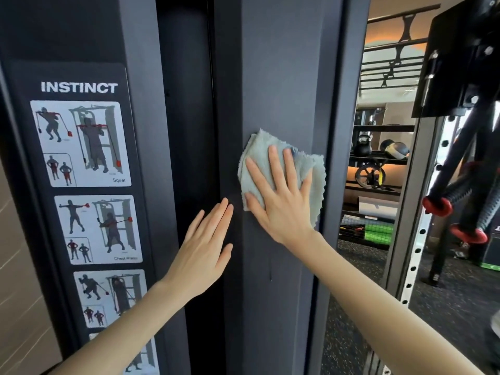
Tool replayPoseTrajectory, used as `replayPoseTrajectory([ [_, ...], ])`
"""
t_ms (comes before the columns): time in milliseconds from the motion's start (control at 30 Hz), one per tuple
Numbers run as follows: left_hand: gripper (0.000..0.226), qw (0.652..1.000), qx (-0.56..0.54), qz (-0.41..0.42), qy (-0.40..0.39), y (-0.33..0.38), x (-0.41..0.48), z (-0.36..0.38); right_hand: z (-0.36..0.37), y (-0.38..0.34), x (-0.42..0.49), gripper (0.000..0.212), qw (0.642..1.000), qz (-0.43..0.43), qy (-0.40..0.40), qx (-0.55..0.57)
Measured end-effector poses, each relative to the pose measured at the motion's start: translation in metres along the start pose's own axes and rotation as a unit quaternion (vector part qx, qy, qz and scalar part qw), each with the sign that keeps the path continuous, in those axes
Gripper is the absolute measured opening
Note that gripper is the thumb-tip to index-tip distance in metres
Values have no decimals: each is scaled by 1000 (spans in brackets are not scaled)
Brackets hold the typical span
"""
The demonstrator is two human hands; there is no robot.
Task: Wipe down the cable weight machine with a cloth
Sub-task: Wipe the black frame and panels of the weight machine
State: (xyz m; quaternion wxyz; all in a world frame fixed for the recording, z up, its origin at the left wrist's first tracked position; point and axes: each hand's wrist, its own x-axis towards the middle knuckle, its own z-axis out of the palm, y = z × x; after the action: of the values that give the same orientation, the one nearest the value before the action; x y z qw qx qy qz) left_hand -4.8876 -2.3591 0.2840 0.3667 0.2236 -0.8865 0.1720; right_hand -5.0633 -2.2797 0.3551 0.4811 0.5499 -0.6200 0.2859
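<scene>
The cable weight machine's dark grey upright column fills the middle of the head view. A folded pale blue-grey cloth lies flat against the column's front face. My right hand presses the cloth to the column with straight, spread fingers. My left hand is open and lies flat on the column's left edge, just below and left of the cloth, touching no cloth.
An exercise instruction label marked INSTINCT covers the left panel. A dark slot runs between label panel and column. At right hang black handles with red ends beside a perforated white post. Shelves with kettlebells stand behind.
</scene>
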Motion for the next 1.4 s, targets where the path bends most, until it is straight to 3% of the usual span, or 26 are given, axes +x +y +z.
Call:
replayPoseTrajectory([
  [167, 67, 999, -26, 1, -25, 7, -17, 12, 22, -8, -41, 57, 1000, 17, 21, 14],
  [433, 81, 997, -44, -12, -66, 11, -50, 31, 57, -25, -182, 53, 996, -7, -84, 25],
  [767, 66, 998, -37, -6, -56, 17, -43, 29, 7, -5, -22, 54, 1000, 0, -16, 2],
  [900, 68, 997, -57, -9, -51, 23, -48, 32, 26, -9, -64, 56, 1000, 11, 0, 25],
  [1167, 78, 996, -50, -9, -77, 23, -60, 37, 55, -28, -195, 52, 993, 3, -109, 38],
  [1400, 74, 996, -43, -14, -77, 25, -63, 38, 13, -6, -60, 54, 998, -28, -45, 30],
])
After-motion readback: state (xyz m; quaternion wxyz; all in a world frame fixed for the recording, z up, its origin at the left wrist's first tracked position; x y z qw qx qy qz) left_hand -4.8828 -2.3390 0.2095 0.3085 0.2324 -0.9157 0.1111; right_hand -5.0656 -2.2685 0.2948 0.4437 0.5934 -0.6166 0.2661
